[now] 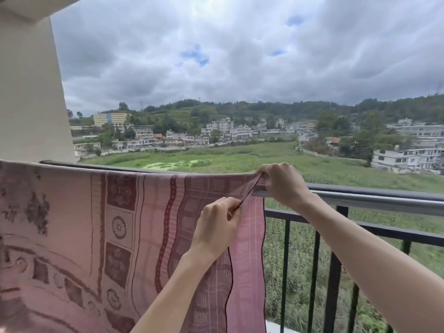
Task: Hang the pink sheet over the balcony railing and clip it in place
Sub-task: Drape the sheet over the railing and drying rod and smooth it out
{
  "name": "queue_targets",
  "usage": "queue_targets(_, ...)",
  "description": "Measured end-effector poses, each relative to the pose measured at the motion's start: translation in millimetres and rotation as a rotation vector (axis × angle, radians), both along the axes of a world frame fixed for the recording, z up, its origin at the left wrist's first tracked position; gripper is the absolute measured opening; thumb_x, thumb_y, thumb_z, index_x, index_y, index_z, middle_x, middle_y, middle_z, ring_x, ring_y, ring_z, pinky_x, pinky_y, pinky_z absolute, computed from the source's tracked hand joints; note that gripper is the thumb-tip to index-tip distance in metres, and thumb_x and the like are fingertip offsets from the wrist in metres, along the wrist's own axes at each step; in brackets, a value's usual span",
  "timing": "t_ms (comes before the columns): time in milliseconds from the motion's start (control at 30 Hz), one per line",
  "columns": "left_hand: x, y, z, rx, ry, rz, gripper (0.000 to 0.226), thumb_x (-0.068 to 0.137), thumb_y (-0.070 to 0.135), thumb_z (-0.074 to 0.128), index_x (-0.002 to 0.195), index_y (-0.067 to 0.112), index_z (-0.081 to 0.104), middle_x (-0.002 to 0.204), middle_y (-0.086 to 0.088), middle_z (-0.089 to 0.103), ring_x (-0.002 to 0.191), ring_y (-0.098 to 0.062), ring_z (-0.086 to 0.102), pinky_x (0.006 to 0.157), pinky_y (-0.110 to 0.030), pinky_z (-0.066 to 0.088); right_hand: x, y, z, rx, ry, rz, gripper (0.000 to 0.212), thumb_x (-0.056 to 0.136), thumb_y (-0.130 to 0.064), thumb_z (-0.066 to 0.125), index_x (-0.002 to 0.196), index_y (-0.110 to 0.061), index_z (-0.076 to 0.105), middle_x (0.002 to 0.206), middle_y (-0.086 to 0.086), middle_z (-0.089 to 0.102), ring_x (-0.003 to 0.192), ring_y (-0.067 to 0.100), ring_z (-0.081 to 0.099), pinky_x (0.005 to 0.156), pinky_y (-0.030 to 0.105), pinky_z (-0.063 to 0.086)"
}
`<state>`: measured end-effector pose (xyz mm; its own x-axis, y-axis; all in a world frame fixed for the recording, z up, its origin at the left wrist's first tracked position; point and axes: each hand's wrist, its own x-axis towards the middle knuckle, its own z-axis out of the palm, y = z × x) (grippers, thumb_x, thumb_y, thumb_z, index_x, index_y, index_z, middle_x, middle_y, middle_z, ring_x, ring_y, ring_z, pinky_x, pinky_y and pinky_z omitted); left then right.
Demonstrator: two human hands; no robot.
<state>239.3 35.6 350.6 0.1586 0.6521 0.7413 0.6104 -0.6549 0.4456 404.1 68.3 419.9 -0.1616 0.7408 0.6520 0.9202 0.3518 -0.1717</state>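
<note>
Head view, looking forward and down along a balcony. Pink sheet (79, 224), patterned with darker maroon bands, rosettes and squares, draped over the dark balcony railing (374, 192) and hanging down its near side; it covers the rail from the left edge of the frame to about the middle, where its right-hand border falls vertically in front of the black bars (286, 265). Right hand (283, 183) at rail height, its fingers (262, 173) curled and pinching the upper corner of the sheet at the top of the rail. Left hand (217, 227) lower and nearer the camera, fingers curled, pinching the dark hemmed edge of the same corner; the edge runs taut and diagonal between the two hands. Both forearms enter from the lower right. To the right of the hands the rail is bare, with an upper tube and a lower crossbar joined by the bars. White pillar (31, 92) at left, meeting the rail end. Beyond: green field (240, 157), pale low buildings (225, 131), wooded hills, overcast sky.
</note>
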Motion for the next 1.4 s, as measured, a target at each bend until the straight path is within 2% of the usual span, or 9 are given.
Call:
queue_targets(167,-3,3,-5,0.006,-0.025,0.022,0.019,0.089,0.022,0.057,0.105,0.018,0.067,0.091,0.012,0.066,0.069,0.007,0.056,0.065,-0.005,0.045,-7,2,3,0.019,-0.023,0.036,0.028,0.09,0.0,0.046,0.103,-0.009,0.069,0.082,0.015,0.071,0.069,0.03,0.065,0.064,0.04,0.055)
queue_targets(400,8,2,-12,-0.012,-0.078,0.131,0.022,0.089,0.018,0.058,0.109,0.019,0.067,0.092,0.014,0.065,0.076,-0.001,0.06,0.071,-0.013,0.05,-8,7,-3,0.043,-0.063,0.083,0.024,0.092,-0.011,0.047,0.102,-0.013,0.069,0.082,0.01,0.072,0.069,0.027,0.065,0.063,0.036,0.053)
queue_targets(533,-3,0,-9,-0.033,-0.074,0.122,0.024,0.089,0.014,0.055,0.108,0.018,0.067,0.095,0.011,0.066,0.081,-0.004,0.061,0.077,-0.022,0.053,-17,10,-3,0.036,-0.078,0.094,0.024,0.093,-0.016,0.046,0.098,-0.014,0.07,0.083,0.007,0.073,0.07,0.025,0.065,0.067,0.039,0.054)
queue_targets(633,-20,6,-6,-0.026,-0.055,0.104,0.024,0.089,0.014,0.055,0.108,0.018,0.068,0.088,0.015,0.061,0.078,-0.003,0.059,0.075,-0.021,0.051,-32,12,-4,0.047,-0.072,0.071,0.023,0.093,-0.02,0.046,0.096,-0.014,0.069,0.082,0.01,0.072,0.072,0.029,0.065,0.066,0.039,0.053)
queue_targets(833,-62,10,-6,-0.008,-0.031,0.06,0.024,0.089,0.013,0.055,0.11,0.015,0.067,0.088,0.014,0.061,0.074,-0.001,0.058,0.074,-0.014,0.049,-70,13,-6,0.066,-0.091,0.01,0.026,0.093,-0.014,0.044,0.102,-0.015,0.068,0.086,0.01,0.072,0.076,0.029,0.066,0.067,0.037,0.053)
queue_targets(967,-93,9,2,0.001,-0.042,0.069,0.023,0.089,0.013,0.056,0.11,0.014,0.067,0.082,0.016,0.058,0.063,0.004,0.054,0.066,-0.004,0.044,-103,16,1,0.071,-0.064,0.038,0.027,0.093,-0.012,0.045,0.104,-0.013,0.069,0.088,0.011,0.073,0.077,0.029,0.067,0.069,0.037,0.054)
queue_targets(1133,-119,9,5,0.007,-0.021,0.048,0.024,0.09,0.015,0.056,0.112,0.016,0.066,0.082,0.017,0.059,0.058,0.006,0.053,0.063,-0.008,0.045,-127,21,2,0.063,-0.042,0.059,0.026,0.091,-0.006,0.045,0.099,-0.009,0.07,0.083,0.013,0.072,0.072,0.029,0.066,0.064,0.037,0.054)
queue_targets(1300,-104,20,-1,0.012,-0.03,-0.018,0.026,0.09,0.014,0.056,0.115,0.015,0.064,0.082,0.016,0.059,0.06,0.007,0.053,0.065,-0.007,0.046,-114,26,1,0.054,0.008,0.062,0.028,0.091,-0.004,0.044,0.097,-0.009,0.071,0.079,0.013,0.072,0.066,0.027,0.065,0.06,0.036,0.054)
queue_targets(1400,-87,22,-4,-0.001,-0.022,-0.053,0.028,0.09,0.014,0.056,0.117,0.013,0.063,0.078,0.023,0.053,0.062,0.008,0.053,0.067,-0.007,0.047,-97,24,-1,0.06,0.037,0.075,0.027,0.091,-0.004,0.046,0.1,-0.01,0.071,0.082,0.012,0.073,0.065,0.026,0.066,0.06,0.037,0.056)
